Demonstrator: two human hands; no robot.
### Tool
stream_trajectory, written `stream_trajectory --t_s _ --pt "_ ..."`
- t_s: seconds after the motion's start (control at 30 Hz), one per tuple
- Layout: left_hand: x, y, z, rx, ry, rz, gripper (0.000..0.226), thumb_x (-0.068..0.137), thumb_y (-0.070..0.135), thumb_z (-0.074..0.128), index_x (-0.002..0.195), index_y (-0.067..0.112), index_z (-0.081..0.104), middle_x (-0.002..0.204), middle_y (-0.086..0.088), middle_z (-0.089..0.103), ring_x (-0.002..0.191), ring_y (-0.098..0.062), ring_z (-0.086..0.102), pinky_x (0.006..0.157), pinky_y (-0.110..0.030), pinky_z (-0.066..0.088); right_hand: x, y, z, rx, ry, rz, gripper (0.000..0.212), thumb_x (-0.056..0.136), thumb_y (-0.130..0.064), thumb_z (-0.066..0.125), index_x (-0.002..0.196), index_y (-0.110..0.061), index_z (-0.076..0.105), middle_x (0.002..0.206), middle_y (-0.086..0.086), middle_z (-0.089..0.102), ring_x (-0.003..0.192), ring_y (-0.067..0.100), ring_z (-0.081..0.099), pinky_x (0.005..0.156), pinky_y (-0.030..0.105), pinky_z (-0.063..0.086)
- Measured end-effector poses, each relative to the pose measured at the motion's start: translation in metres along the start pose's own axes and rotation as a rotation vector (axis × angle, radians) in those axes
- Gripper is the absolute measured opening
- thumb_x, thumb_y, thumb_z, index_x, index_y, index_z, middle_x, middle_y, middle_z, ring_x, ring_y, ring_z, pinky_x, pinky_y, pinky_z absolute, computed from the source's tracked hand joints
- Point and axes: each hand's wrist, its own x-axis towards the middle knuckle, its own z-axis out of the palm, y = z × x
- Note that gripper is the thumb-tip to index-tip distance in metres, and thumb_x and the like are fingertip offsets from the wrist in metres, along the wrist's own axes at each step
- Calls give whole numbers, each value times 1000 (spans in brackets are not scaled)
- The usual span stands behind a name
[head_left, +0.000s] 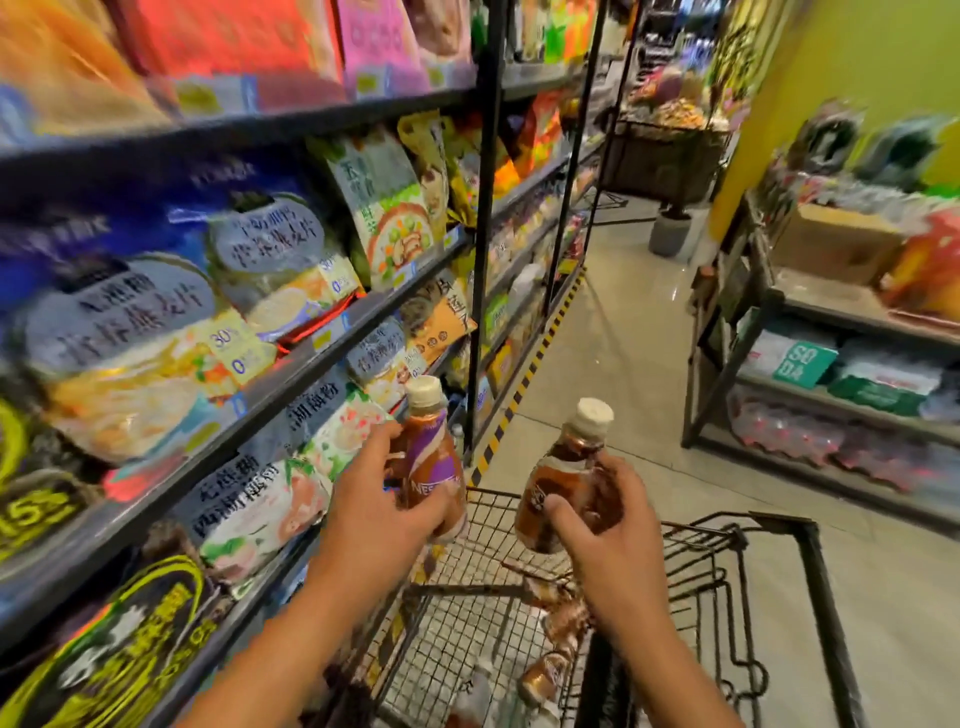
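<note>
On the left, shelves (332, 322) carry cereal bags (130, 332). Just beside them the left hand (374, 514) grips a purple-labelled bottle (434, 460), upright, above the near-left corner of the cart (813, 571). To its right, the right hand (608, 540) grips a brown bottle (563, 486), tilted slightly, over the cart. More bottles (563, 621) lie inside it.
</note>
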Motion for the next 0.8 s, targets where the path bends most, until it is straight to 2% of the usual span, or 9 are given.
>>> stream_trajectory --t_s 0.13,0.23,0.33,0.37,0.43,0.57,0.67,0.73,0.8 --pt "-22 62 -28 14 101 101 62 84 34 85 103 79 45 107 37 64 95 -1 72 91 -39 59 -15 -54 -19 101 17 -98 46 90 -1 78 107 -39 60 100 -16 72 84 -17 68 65 2 49" --pt "-41 100 -52 41 166 192 50 85 30 84 102 65 51 103 48 60 93 16 64 83 -25 52 -26 -85 -33 160 23 -175 44 91 2 74 103 -38 60 91 -15 75 80 -16 69 67 5 54" --pt "-63 125 -76 38 259 233 47 82 30 85 114 52 59 106 28 69 95 5 67 85 -30 56 -38 -109 -38 177 40 -237 35 91 -9 77 113 -34 65 96 -23 78 89 -9 72 73 11 56" --pt "-71 132 -84 43 278 245 48 82 31 85 117 50 59 106 26 69 94 3 68 83 -31 57 -41 -115 -38 175 42 -257 36 91 -14 78 119 -32 66 102 -19 78 95 -4 72 78 14 55" --pt "-87 144 -101 53 311 267 48 82 32 86 119 49 60 105 28 69 94 4 68 79 -27 56 -49 -128 -36 191 44 -289 41 89 -19 79 127 -31 67 108 -10 78 101 2 72 83 21 54" --pt "-118 163 -135 56 397 292 51 81 31 86 122 48 60 106 27 69 94 3 69 77 -28 60 -66 -154 -23 224 -6 -362 33 85 -27 83 112 -42 70 106 -10 77 98 6 72 84 29 56" --pt "-139 169 -165 109 469 297 62 77 33 87 130 46 57 106 27 69 94 8 66 78 -21 52 -78 -171 -5 240 -73 -399 33 87 -25 84 115 -36 71 107 -6 78 100 14 73 87 40 62" --pt "-154 170 -186 138 512 294 64 75 34 89 126 48 54 105 26 69 92 6 67 80 -25 53 -87 -182 12 266 -130 -414 34 89 -20 82 118 -35 72 110 -4 78 102 18 74 87 47 64" --pt "-169 170 -208 151 560 284 61 74 34 90 121 48 53 103 25 70 90 2 69 84 -34 58 -98 -195 32 284 -192 -434 36 87 -30 83 120 -35 71 112 -3 78 105 21 74 89 53 63"
